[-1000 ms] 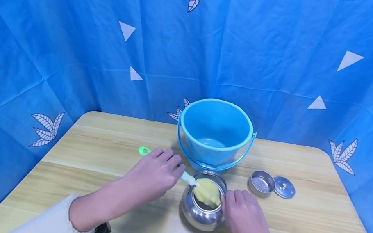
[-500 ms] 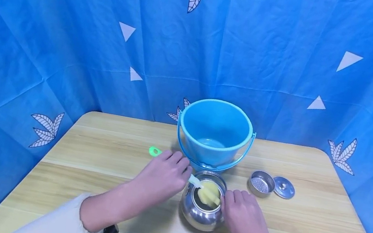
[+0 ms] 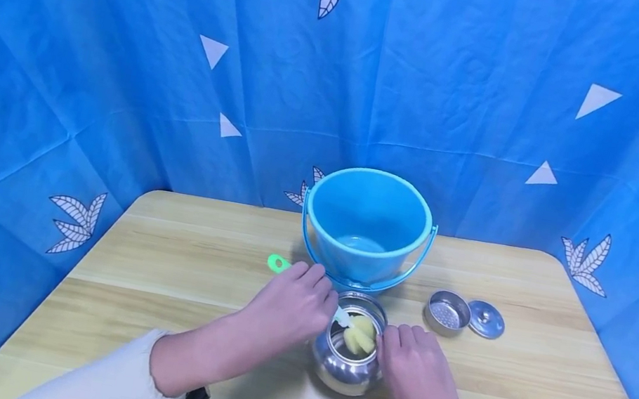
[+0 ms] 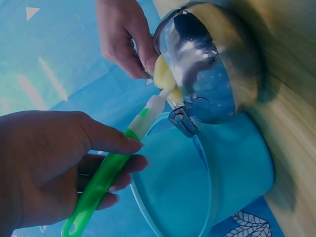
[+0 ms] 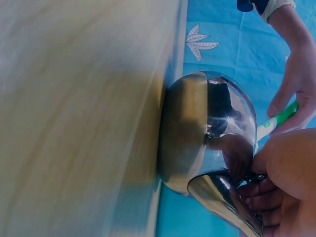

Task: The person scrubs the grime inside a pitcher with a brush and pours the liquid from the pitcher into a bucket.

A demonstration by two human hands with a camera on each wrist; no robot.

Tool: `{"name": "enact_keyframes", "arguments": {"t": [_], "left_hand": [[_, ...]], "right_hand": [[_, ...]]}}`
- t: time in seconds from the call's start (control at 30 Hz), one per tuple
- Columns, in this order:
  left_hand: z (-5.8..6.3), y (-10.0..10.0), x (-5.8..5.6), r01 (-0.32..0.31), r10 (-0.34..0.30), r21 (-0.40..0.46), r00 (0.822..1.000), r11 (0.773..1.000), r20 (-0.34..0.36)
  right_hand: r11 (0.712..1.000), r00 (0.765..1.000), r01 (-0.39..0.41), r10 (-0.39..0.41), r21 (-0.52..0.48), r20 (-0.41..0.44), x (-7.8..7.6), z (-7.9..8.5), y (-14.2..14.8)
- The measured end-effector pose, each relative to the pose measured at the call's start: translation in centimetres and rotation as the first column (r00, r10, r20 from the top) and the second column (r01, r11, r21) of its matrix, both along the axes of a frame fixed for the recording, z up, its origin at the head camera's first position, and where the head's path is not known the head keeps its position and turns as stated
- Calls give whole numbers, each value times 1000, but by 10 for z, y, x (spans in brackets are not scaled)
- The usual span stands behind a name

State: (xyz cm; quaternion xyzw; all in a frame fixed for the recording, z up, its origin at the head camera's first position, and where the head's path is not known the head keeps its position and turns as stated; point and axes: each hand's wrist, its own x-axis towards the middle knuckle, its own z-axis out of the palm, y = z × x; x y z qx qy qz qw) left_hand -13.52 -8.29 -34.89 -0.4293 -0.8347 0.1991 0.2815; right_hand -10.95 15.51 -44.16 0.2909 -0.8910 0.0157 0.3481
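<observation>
My left hand (image 3: 301,303) grips the green handle of a sponge brush (image 4: 103,180), thumb along one side and fingers curled round the other. The brush's yellow sponge head (image 3: 360,335) sits tilted in the round mouth of a shiny steel teapot (image 3: 343,375), partly inside and pressed near the right rim. With curled fingers my right hand (image 3: 415,363) holds the teapot at its rim and spout (image 5: 224,197), thumb right at the mouth. The teapot stands upright on the table, its raised handle towards the back. Its inner bottom is hidden by the sponge.
A light blue bucket (image 3: 359,267) with its bail hanging down in front stands close behind the teapot. To the right lie a small steel strainer (image 3: 445,330) and a round steel lid (image 3: 487,320) beside it. Blue patterned cloth (image 3: 416,88) surrounds the wooden table (image 3: 517,391).
My left hand has moved right, and the sponge head has shifted right and deeper into the teapot's mouth. The right hand and the teapot stay in place.
</observation>
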Motion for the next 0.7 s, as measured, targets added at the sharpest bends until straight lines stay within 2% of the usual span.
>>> {"name": "enact_keyframes", "arguments": {"t": [0.47, 0.7], "left_hand": [[5, -6, -3, 77, -71, -70, 994, 995, 85], [8, -5, -4, 149, -144, -108, 988, 983, 54]], "right_hand": [[1000, 1000, 17, -16, -21, 2, 0, 0, -1], [1000, 1000, 21, -21, -20, 19, 1, 1, -1]]}}
